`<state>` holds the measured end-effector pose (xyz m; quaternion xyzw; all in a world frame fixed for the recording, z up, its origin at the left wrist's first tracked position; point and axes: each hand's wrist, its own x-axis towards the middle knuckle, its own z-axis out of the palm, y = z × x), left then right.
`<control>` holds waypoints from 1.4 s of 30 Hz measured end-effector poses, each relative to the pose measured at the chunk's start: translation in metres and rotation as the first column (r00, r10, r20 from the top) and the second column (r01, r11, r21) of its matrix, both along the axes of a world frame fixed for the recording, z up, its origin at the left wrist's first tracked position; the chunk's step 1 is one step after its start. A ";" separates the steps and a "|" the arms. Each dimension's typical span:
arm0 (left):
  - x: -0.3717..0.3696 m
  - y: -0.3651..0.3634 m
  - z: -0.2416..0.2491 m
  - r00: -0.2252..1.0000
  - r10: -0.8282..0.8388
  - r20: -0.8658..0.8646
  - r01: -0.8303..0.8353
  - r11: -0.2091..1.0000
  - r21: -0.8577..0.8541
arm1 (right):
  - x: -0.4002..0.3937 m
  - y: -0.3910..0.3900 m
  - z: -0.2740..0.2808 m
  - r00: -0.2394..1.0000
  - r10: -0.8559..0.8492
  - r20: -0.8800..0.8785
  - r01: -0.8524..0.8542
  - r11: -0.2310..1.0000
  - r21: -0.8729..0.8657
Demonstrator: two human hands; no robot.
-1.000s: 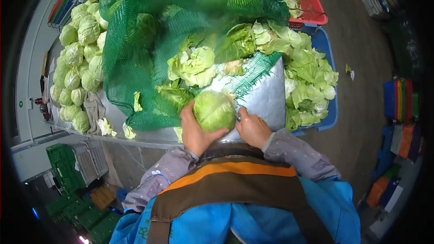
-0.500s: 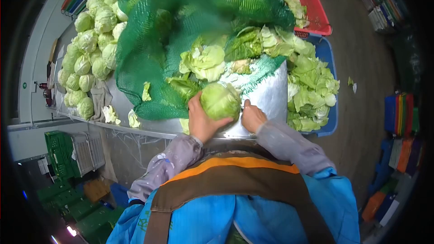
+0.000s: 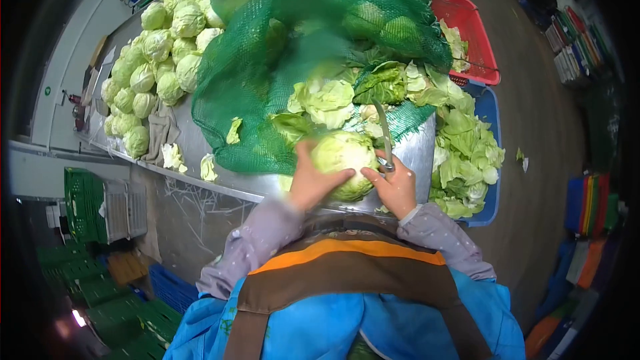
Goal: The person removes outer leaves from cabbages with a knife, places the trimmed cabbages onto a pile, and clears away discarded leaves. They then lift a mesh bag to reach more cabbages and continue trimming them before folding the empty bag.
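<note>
A pale green cabbage (image 3: 345, 160) rests at the near edge of the metal table, between my two hands. My left hand (image 3: 315, 179) grips its left side, thumb across the front. On the other side, my right hand (image 3: 395, 187) holds a knife (image 3: 385, 130), its curved blade pointing up and away from me. The right thumb also presses against the cabbage. Loose outer leaves (image 3: 327, 101) lie just beyond it, on green netting (image 3: 233, 107).
Trimmed cabbages (image 3: 157, 47) are piled at the left beside a grey cloth (image 3: 161, 132). The netting holds more cabbages. A blue crate (image 3: 492, 187) full of leaves and a red crate (image 3: 490, 53) stand along the right edge. Green crates (image 3: 85, 203) stand below left.
The right hand has come up onto the cabbage's right side, and the knife's blade now shows upright. The cabbage has turned, showing a paler face. The view has shifted slightly.
</note>
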<state>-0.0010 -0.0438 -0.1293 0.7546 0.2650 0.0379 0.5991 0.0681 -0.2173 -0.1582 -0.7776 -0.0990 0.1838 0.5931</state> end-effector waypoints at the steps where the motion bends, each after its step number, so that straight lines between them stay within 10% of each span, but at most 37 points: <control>1: 0.006 0.003 -0.013 0.998 -0.055 -0.026 0.059 0.974 0.217 | 0.004 -0.006 0.010 0.994 0.074 0.077 -0.061 0.986 -0.153; 4: 0.019 0.007 -0.020 0.988 -0.154 -0.018 0.148 0.903 0.403 | 0.011 -0.005 -0.003 0.949 0.125 0.290 -0.105 0.991 -0.086; 12: 0.025 0.015 -0.024 0.956 -0.186 -0.227 0.238 0.944 0.228 | 0.008 -0.008 0.016 0.915 0.392 0.098 -0.301 0.824 -0.481; 17: 0.019 -0.009 -0.032 0.993 -0.001 -0.119 0.031 0.968 0.250 | 0.011 0.006 -0.013 0.996 0.007 0.083 0.006 0.988 -0.152; 26: 0.018 -0.018 -0.019 0.992 -0.060 -0.110 0.088 0.959 0.271 | 0.064 0.007 -0.001 0.886 0.388 0.254 -0.160 0.769 -0.619; 32: 0.008 -0.006 -0.028 0.970 -0.241 -0.010 0.230 0.912 0.339 | 0.119 0.018 -0.054 0.910 0.320 0.264 -0.030 0.685 -0.728; 36: 0.003 -0.004 -0.037 0.996 -0.028 -0.079 0.036 0.995 0.090 | 0.128 0.051 -0.061 0.877 0.091 0.473 0.160 0.871 -0.465; 38: -0.005 0.000 -0.029 0.963 0.051 -0.264 -0.076 0.993 -0.086 | 0.113 0.047 -0.021 0.922 -0.209 -0.325 0.238 0.970 0.052; 39: -0.002 0.003 -0.013 0.926 0.052 -0.373 -0.166 0.945 -0.282 | 0.104 0.028 -0.014 0.938 -0.099 -0.332 0.195 0.942 0.272; 42: 0.000 0.009 0.004 0.885 0.080 -0.459 -0.320 0.820 -0.474 | 0.064 -0.009 -0.005 0.999 -0.029 -0.028 0.028 0.999 -0.040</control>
